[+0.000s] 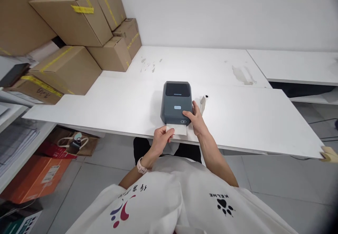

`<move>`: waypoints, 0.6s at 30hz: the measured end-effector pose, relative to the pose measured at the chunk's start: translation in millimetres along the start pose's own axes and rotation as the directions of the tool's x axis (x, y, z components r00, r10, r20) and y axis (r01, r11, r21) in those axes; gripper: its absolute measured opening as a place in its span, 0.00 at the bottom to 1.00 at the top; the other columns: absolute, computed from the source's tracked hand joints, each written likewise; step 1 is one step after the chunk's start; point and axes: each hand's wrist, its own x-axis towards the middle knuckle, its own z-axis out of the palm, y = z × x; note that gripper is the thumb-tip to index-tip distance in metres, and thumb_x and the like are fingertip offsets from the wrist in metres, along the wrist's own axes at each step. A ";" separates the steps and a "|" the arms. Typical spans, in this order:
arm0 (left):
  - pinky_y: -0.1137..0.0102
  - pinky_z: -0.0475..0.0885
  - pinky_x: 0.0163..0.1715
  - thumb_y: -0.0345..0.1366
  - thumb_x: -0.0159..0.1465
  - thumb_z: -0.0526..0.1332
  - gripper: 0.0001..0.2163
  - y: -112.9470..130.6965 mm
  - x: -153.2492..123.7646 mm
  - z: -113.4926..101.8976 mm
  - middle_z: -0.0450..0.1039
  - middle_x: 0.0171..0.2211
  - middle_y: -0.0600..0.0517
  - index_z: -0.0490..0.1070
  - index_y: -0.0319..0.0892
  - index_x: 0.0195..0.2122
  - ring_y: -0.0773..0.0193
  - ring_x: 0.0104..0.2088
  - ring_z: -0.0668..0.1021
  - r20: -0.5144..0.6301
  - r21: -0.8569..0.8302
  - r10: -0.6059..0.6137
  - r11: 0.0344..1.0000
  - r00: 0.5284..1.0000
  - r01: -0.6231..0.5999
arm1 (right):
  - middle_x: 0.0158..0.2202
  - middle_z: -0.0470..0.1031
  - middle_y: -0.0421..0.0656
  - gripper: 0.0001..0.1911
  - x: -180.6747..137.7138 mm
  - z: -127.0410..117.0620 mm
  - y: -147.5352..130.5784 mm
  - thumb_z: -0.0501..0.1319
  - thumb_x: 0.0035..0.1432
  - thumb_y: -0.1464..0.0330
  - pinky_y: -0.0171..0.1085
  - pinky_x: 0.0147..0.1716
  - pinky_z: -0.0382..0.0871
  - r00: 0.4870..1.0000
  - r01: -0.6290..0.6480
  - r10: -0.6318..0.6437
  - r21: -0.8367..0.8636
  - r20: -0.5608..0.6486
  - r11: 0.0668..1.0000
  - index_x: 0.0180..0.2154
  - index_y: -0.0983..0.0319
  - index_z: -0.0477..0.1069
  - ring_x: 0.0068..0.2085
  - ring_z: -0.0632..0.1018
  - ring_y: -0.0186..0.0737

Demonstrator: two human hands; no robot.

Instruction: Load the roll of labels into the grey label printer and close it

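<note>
A dark grey label printer (176, 102) stands on the white table near its front edge. White label paper (180, 129) sticks out of the printer's front, over the table edge. My left hand (161, 138) pinches the left end of this paper between thumb and fingers. Against the printer's right side rests my right hand (195, 119), its thumb on top near the front button and its fingers along the side. Just right of the printer lies a small paper roll (203, 102) with a loose strip.
Cardboard boxes (71, 19) with yellow tape are stacked at the left end of the white table (237, 118). Below left are an orange box (39, 179) and a paper bag (84, 144). A wall stands behind the table. At the right is another white table (295, 65).
</note>
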 end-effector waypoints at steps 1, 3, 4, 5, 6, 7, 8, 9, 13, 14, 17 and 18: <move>0.72 0.59 0.22 0.49 0.56 0.67 0.17 -0.5 -0.3 -1.6 0.68 0.20 0.56 0.70 0.42 0.21 0.72 0.19 0.65 0.002 0.024 0.013 1.000 1.000 -0.013 | 0.74 0.55 0.48 0.60 3.9 1.4 -5.7 0.72 0.46 0.52 0.54 0.69 0.62 1.000 0.029 -0.029 -0.035 -0.003 0.999 0.73 0.54 0.44 0.71 0.63 0.54; 0.72 0.60 0.22 0.51 0.58 0.65 0.18 -5.7 -1.8 -6.8 0.69 0.20 0.55 0.72 0.41 0.22 0.71 0.20 0.67 0.020 0.064 0.030 0.997 0.999 -0.031 | 0.73 0.55 0.49 0.62 12.8 3.8 -16.0 0.73 0.45 0.54 0.55 0.68 0.62 0.996 0.088 -0.088 -0.125 0.000 0.988 0.74 0.55 0.44 0.71 0.63 0.57; 0.72 0.60 0.22 0.53 0.59 0.64 0.19 -9.3 -2.5 -10.3 0.70 0.20 0.55 0.73 0.41 0.23 0.71 0.20 0.68 0.020 0.074 0.040 0.996 0.999 -0.041 | 0.73 0.57 0.49 0.62 17.2 4.8 -19.8 0.73 0.44 0.55 0.57 0.68 0.62 0.994 0.113 -0.113 -0.170 0.007 0.979 0.74 0.55 0.45 0.70 0.63 0.59; 0.72 0.60 0.22 0.53 0.60 0.63 0.20 -12.8 -2.9 -14.1 0.70 0.21 0.54 0.73 0.41 0.23 0.70 0.20 0.68 0.006 0.077 0.053 0.996 0.999 -0.053 | 0.72 0.58 0.49 0.61 21.1 5.5 -22.6 0.74 0.43 0.56 0.58 0.68 0.62 0.991 0.135 -0.136 -0.208 0.011 0.969 0.73 0.55 0.46 0.70 0.63 0.61; 0.72 0.61 0.22 0.53 0.61 0.62 0.20 -15.5 -2.9 -17.9 0.71 0.21 0.54 0.73 0.41 0.23 0.70 0.21 0.68 -0.024 0.076 0.070 0.995 0.997 -0.068 | 0.71 0.59 0.48 0.61 24.4 6.0 -24.5 0.74 0.43 0.58 0.60 0.68 0.61 0.988 0.155 -0.157 -0.239 0.013 0.959 0.73 0.54 0.46 0.70 0.63 0.62; 0.72 0.61 0.22 0.52 0.62 0.61 0.19 -17.1 -2.3 -21.4 0.70 0.21 0.54 0.73 0.41 0.23 0.70 0.21 0.68 -0.065 0.076 0.090 0.993 0.994 -0.085 | 0.71 0.60 0.48 0.61 27.0 6.4 -25.6 0.73 0.42 0.59 0.61 0.68 0.61 0.985 0.172 -0.175 -0.261 0.015 0.950 0.73 0.53 0.46 0.70 0.63 0.63; 0.72 0.62 0.23 0.51 0.62 0.61 0.18 -17.3 -0.9 -24.4 0.70 0.21 0.54 0.73 0.42 0.24 0.70 0.21 0.68 -0.111 0.081 0.113 0.991 0.987 -0.105 | 0.71 0.60 0.47 0.61 28.9 6.5 -26.1 0.73 0.42 0.60 0.61 0.68 0.61 0.982 0.185 -0.187 -0.278 0.018 0.943 0.73 0.52 0.46 0.70 0.63 0.63; 0.71 0.63 0.24 0.50 0.62 0.61 0.17 -16.1 1.3 -26.7 0.71 0.23 0.54 0.73 0.42 0.25 0.69 0.23 0.70 -0.160 0.094 0.142 0.987 0.977 -0.128 | 0.71 0.61 0.46 0.61 30.3 6.6 -26.4 0.73 0.42 0.61 0.61 0.68 0.60 0.981 0.193 -0.195 -0.292 0.022 0.937 0.73 0.52 0.46 0.69 0.64 0.62; 0.66 0.75 0.44 0.51 0.66 0.60 0.18 -4.1 17.2 -28.1 0.78 0.51 0.46 0.76 0.46 0.49 0.58 0.49 0.79 -0.289 0.193 0.304 0.947 0.908 -0.256 | 0.70 0.61 0.46 0.61 32.7 4.6 -25.9 0.73 0.41 0.62 0.62 0.68 0.60 0.979 0.199 -0.200 -0.308 0.028 0.930 0.73 0.51 0.47 0.69 0.64 0.62; 0.64 0.73 0.53 0.52 0.67 0.58 0.21 -1.2 22.2 -26.7 0.73 0.60 0.46 0.73 0.48 0.56 0.55 0.58 0.75 -0.282 0.202 0.317 0.942 0.906 -0.267 | 0.70 0.61 0.46 0.61 32.6 3.5 -24.9 0.73 0.41 0.61 0.63 0.68 0.59 0.978 0.204 -0.204 -0.298 0.033 0.932 0.73 0.51 0.47 0.69 0.64 0.62; 0.60 0.63 0.67 0.56 0.68 0.54 0.30 3.1 35.0 -20.6 0.58 0.72 0.47 0.62 0.48 0.67 0.52 0.71 0.63 -0.168 0.146 0.264 0.960 0.950 -0.241 | 0.71 0.61 0.46 0.60 27.5 -0.6 -18.6 0.74 0.43 0.56 0.62 0.69 0.57 0.970 0.244 -0.239 -0.240 0.049 0.940 0.72 0.50 0.48 0.71 0.61 0.60; 0.60 0.61 0.69 0.57 0.69 0.53 0.31 3.2 37.8 -18.6 0.57 0.73 0.48 0.61 0.47 0.68 0.52 0.72 0.62 -0.130 0.117 0.251 0.964 0.959 -0.237 | 0.72 0.59 0.45 0.59 23.6 -2.1 -15.3 0.74 0.44 0.54 0.61 0.70 0.56 0.966 0.258 -0.253 -0.219 0.049 0.941 0.72 0.50 0.49 0.72 0.60 0.59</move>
